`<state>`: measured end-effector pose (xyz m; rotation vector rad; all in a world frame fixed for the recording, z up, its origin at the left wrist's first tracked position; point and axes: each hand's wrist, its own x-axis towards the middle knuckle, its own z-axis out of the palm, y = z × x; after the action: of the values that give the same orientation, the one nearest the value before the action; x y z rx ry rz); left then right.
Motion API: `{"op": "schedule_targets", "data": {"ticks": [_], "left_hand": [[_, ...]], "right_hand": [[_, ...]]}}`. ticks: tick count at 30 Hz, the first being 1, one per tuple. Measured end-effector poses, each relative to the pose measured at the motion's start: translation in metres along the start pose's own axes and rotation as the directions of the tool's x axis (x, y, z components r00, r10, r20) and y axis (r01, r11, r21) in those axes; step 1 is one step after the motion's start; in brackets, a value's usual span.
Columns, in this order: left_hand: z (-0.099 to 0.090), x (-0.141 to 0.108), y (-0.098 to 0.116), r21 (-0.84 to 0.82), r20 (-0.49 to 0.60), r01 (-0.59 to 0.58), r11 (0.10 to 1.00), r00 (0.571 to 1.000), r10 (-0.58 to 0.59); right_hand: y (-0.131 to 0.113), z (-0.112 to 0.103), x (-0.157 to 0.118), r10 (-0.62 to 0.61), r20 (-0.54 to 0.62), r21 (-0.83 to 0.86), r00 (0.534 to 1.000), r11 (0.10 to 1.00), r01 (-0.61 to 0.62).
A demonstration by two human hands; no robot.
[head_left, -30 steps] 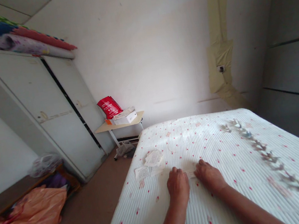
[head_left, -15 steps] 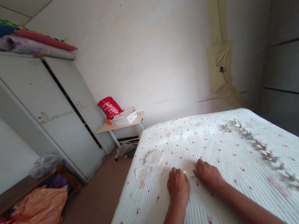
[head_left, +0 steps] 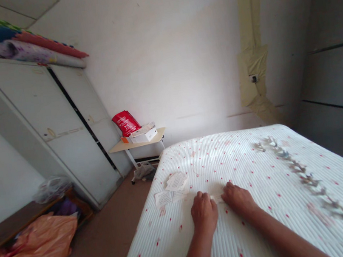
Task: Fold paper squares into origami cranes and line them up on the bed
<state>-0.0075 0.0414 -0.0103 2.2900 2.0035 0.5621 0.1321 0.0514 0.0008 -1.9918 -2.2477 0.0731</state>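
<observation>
My left hand (head_left: pixel 204 212) and my right hand (head_left: pixel 239 198) are low over the bed, fingers closed on opposite ends of a small strip of paper (head_left: pixel 217 198). Fingers cover both ends of that strip. Left of my left hand, a loose pile of printed paper pieces (head_left: pixel 176 181) lies on the white quilted cover (head_left: pixel 209 165) with red dots. On the right part of the bed, a long slanting row of small folded paper pieces (head_left: pixel 298 165) runs from the far side towards the near right; their exact shape is blurred.
Beyond the bed's left corner, a small table (head_left: pixel 116 147) holds a red bag (head_left: pixel 126 123) and a white box (head_left: pixel 144 136). A grey cabinet (head_left: pixel 33 106) stands at the left. Below it, an orange plastic bag (head_left: pixel 40 244) lies on a low wooden piece.
Less of the paper strip shows between my fingers, and my left hand has shifted very slightly. Everything else looks the same.
</observation>
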Motion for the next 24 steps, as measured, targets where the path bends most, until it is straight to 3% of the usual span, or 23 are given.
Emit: {"op": "schedule_targets", "data": {"ticks": [4,10,18,24], "left_hand": [[0.000,-0.002,-0.008,-0.171,-0.036,-0.054,0.984,0.998,0.049],[0.003,0.003,-0.012,-0.288,0.027,0.039,0.957,0.999,-0.032],[0.001,0.008,-0.002,-0.110,0.077,0.113,0.987,0.991,-0.105],[0.004,0.006,0.006,0.034,0.038,0.070,0.997,0.997,-0.071]], "right_hand": [[0.001,-0.001,-0.004,-0.006,-0.030,-0.002,1.000,1.000,0.005],[0.001,0.000,-0.005,-0.020,-0.031,-0.009,0.999,1.000,0.020],[0.000,0.004,-0.003,-0.016,-0.045,-0.020,0.999,1.000,0.015],[-0.004,-0.001,-0.003,-0.003,-0.029,-0.038,1.000,0.999,0.002]]}}
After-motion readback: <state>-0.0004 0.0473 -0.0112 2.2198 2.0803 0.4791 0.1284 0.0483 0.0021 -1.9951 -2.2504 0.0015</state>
